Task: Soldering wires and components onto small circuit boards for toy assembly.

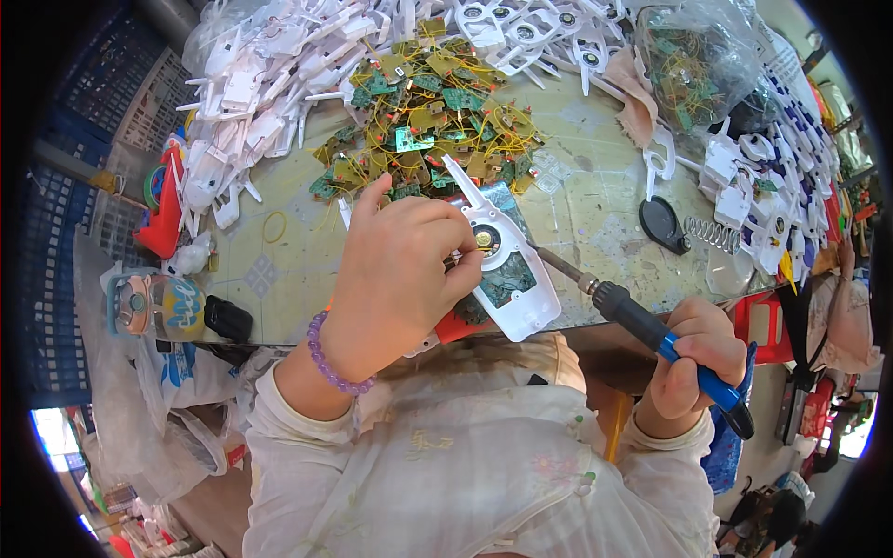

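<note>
My right hand (693,358) is wrapped round the blue rear handle of a soldering iron (631,314). Its thin metal tip points up and left, reaching the edge of a white plastic housing (532,312). That housing lies tilted at the table's front edge, its narrow arm pointing away from me. A green circuit board (512,279) and a round brass-coloured disc (485,240) sit inside it. Over its left side, my left hand (400,256) has thumb and forefinger pinched together beside the disc. What they pinch is hidden or too small to name.
Behind my hands rises a heap of circuit boards with yellow wires (437,112). White housings (251,112) pile up around it. At right are a black round part (662,223), a soldering iron stand's coiled spring (712,232) and a bag of boards (693,70). A jar (153,305) stands left.
</note>
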A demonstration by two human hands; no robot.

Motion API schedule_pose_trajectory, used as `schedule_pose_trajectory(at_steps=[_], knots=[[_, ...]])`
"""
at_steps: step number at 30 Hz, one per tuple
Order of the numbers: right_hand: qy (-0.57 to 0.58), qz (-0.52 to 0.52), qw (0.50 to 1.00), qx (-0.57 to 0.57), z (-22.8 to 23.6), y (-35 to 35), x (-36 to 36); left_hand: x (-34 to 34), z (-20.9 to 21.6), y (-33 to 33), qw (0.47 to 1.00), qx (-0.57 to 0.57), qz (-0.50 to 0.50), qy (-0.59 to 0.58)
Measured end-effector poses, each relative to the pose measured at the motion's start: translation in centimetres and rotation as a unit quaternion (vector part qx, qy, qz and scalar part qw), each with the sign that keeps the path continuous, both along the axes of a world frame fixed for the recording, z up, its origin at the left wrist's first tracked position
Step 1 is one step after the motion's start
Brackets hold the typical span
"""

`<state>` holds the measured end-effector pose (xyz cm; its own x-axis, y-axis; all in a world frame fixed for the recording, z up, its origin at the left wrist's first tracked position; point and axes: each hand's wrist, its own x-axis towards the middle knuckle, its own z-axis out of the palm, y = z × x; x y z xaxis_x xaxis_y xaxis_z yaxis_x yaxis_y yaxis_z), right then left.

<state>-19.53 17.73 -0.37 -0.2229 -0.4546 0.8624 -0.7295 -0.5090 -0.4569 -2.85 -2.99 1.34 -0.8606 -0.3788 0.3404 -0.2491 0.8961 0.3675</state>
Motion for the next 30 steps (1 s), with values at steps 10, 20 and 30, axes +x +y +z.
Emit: schedule_pose_trajectory(at_steps=[10, 20, 30], knots=[[-0.062, -0.055, 0.997, -0.006, -1.0, 0.5, 0.1, 1.9, 0.0, 1.1, 0.999, -0.005, 0.002, 0.044], [-0.067, -0.034, 0.997, -0.010, -0.9, 0.0, 0.3, 2.2, -1.6, 1.7, 0.986, 0.091, 0.066, 0.125], [-0.058, 0.020, 0.998, -0.001, -0.8, -0.6, 0.3, 0.1, -2.0, 3.5, 0.978, -0.095, 0.127, 0.136]])
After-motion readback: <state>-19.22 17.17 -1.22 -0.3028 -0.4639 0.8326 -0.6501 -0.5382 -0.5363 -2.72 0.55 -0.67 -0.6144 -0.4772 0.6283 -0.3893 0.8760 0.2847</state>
